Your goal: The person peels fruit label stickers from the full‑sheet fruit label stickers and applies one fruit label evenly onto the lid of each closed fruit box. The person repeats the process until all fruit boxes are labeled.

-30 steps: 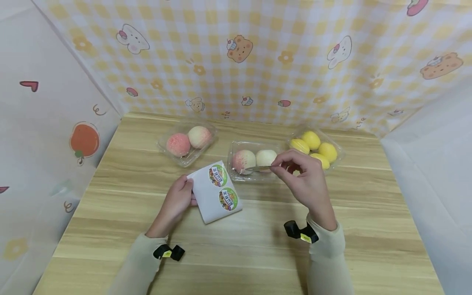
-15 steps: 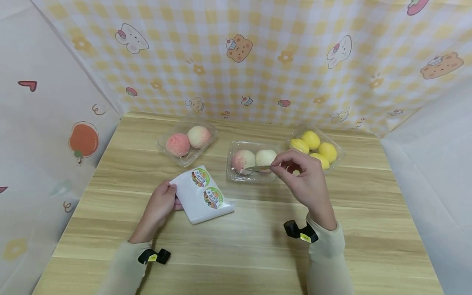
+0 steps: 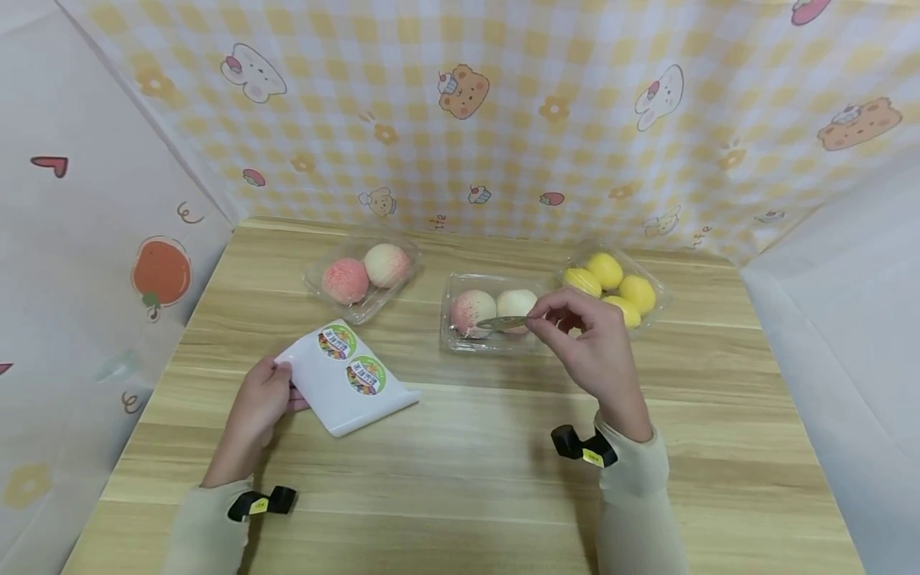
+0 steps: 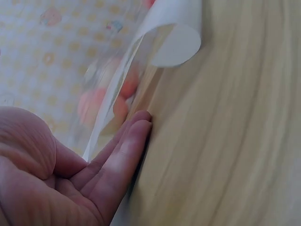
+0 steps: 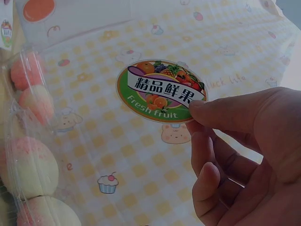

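Checked cloth (image 3: 417,48), yellow and white: upright, beyond the left hand (image 3: 262,395) and right hand (image 3: 589,343). Bench (image 3: 446,495), wood-grained: beneath both hands. White sheet (image 3: 323,391), bearing two round labels: at the left hand, its edge grasped between thumb and fingers. Clear boxes, three: first box (image 3: 372,305), two pink-and-white fruits, beyond and rightward of the left hand; second box (image 3: 474,346), likewise filled, partly behind the right hand; third box (image 3: 659,297), yellow fruits, beyond the right hand. Sticker (image 5: 153,89), one, marked "Fresh fruit": pinched by the right hand.
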Demonstrator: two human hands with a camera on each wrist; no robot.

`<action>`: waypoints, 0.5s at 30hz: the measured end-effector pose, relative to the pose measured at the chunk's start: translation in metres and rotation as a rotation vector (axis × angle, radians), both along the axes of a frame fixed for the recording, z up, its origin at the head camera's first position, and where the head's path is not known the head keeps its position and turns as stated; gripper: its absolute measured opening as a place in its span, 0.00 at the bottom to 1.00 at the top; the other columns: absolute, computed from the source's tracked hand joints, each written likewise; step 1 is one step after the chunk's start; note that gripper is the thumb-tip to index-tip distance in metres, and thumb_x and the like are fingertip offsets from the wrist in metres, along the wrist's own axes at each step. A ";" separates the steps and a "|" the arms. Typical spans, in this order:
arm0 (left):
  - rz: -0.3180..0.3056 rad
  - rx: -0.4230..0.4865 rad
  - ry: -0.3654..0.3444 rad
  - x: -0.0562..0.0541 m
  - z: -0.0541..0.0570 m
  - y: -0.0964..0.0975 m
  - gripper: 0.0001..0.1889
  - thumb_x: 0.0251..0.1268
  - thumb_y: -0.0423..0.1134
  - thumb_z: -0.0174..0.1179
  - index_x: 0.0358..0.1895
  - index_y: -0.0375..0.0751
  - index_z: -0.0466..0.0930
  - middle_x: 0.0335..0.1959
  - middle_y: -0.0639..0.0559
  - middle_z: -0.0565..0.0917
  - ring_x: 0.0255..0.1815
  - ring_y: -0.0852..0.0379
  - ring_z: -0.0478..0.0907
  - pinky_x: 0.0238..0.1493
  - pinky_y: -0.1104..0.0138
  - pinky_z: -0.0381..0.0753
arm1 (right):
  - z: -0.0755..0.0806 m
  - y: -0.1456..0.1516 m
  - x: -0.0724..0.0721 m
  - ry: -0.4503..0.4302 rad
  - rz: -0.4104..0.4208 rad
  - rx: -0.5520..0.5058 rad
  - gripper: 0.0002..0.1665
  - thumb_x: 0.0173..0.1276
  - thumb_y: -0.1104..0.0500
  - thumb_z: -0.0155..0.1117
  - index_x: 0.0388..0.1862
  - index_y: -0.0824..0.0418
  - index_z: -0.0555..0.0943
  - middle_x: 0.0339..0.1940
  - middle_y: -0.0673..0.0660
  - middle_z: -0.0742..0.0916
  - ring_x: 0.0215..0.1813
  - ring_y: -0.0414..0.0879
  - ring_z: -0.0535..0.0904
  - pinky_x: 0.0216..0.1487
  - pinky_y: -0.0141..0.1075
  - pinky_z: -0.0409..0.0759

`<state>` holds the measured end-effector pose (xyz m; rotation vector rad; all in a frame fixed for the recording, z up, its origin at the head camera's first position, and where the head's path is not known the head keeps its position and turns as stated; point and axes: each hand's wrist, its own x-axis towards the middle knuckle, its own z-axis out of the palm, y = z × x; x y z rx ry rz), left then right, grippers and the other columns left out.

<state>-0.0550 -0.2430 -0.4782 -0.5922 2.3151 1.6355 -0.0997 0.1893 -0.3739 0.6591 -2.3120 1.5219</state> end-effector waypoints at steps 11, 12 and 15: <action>0.087 -0.077 0.017 -0.010 0.003 -0.035 0.31 0.91 0.39 0.28 0.76 0.09 0.54 0.46 0.31 0.77 0.28 0.60 0.84 0.36 0.67 0.90 | -0.006 0.002 -0.005 -0.055 -0.024 -0.023 0.09 0.69 0.76 0.75 0.39 0.63 0.89 0.32 0.54 0.88 0.31 0.44 0.80 0.35 0.29 0.79; 0.096 -0.084 0.017 -0.012 0.003 -0.037 0.31 0.91 0.39 0.28 0.76 0.09 0.54 0.47 0.31 0.77 0.28 0.60 0.84 0.36 0.67 0.90 | -0.006 0.003 -0.005 -0.056 -0.024 -0.022 0.09 0.68 0.76 0.75 0.39 0.64 0.89 0.32 0.54 0.88 0.31 0.44 0.80 0.35 0.29 0.79; 0.118 -0.115 0.009 -0.018 0.003 -0.045 0.31 0.90 0.40 0.28 0.75 0.09 0.55 0.48 0.30 0.76 0.27 0.61 0.83 0.34 0.67 0.89 | -0.007 0.003 -0.006 -0.054 -0.026 -0.021 0.08 0.69 0.75 0.75 0.39 0.64 0.89 0.32 0.54 0.88 0.31 0.44 0.80 0.35 0.29 0.79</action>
